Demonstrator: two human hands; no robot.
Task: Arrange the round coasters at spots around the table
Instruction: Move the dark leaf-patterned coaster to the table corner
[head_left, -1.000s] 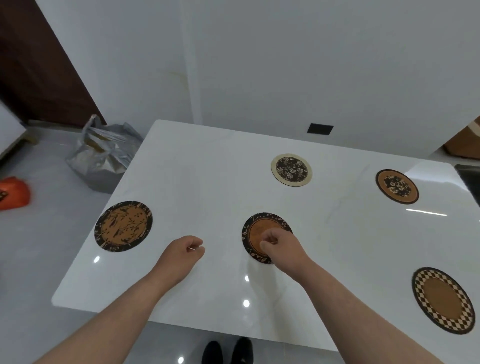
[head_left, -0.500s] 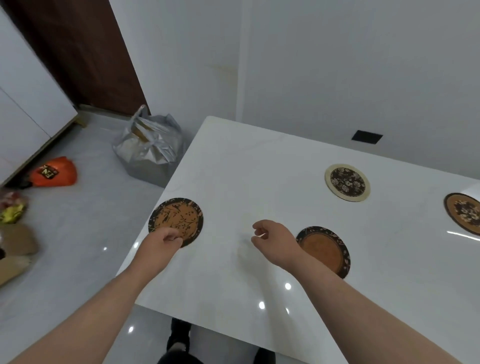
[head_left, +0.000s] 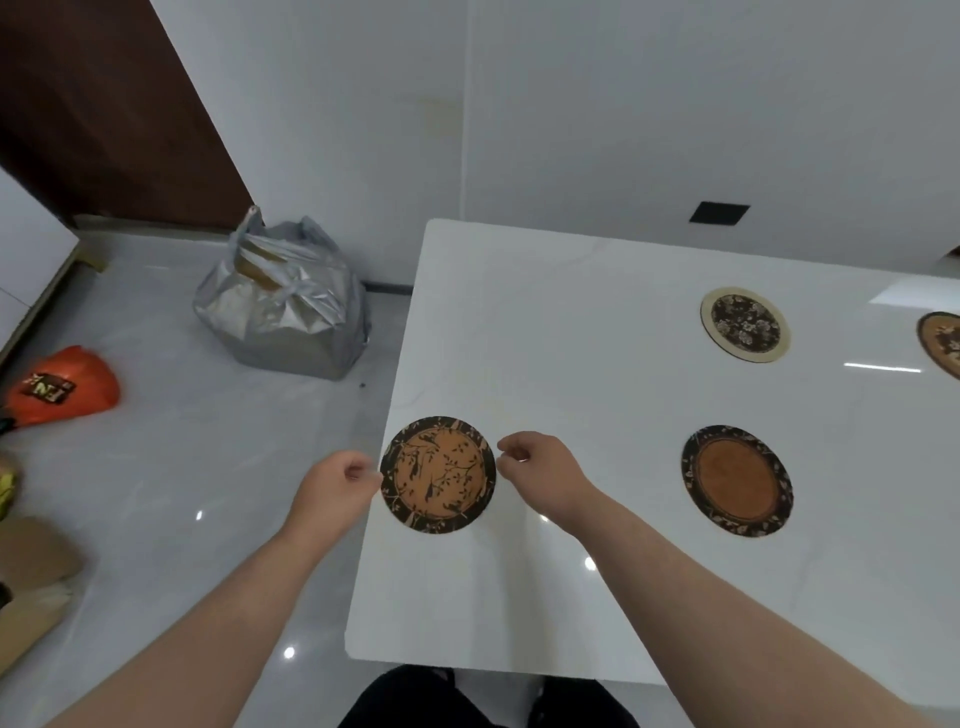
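Note:
A round coaster with an orange centre and black branch pattern (head_left: 438, 474) lies at the left edge of the white table (head_left: 571, 322). My left hand (head_left: 337, 483) pinches its left rim, fingers curled. My right hand (head_left: 540, 467) pinches its right rim the same way. To the right lies a brown coaster with a dark floral rim (head_left: 736, 480), untouched. Farther back sits a cream-rimmed dark floral coaster (head_left: 745, 323). Another brown coaster (head_left: 943, 343) is cut off by the frame's right edge.
On the floor left of the table stand a silver bag (head_left: 283, 306), an orange bag (head_left: 62, 387) and cardboard (head_left: 31, 587). A dark door (head_left: 104, 104) and white walls lie behind. My feet (head_left: 488, 696) are at the table's near edge.
The view has swung left. My right hand left the brown-centred coaster and came to the branch-pattern coaster's right rim. My left hand reached its left rim.

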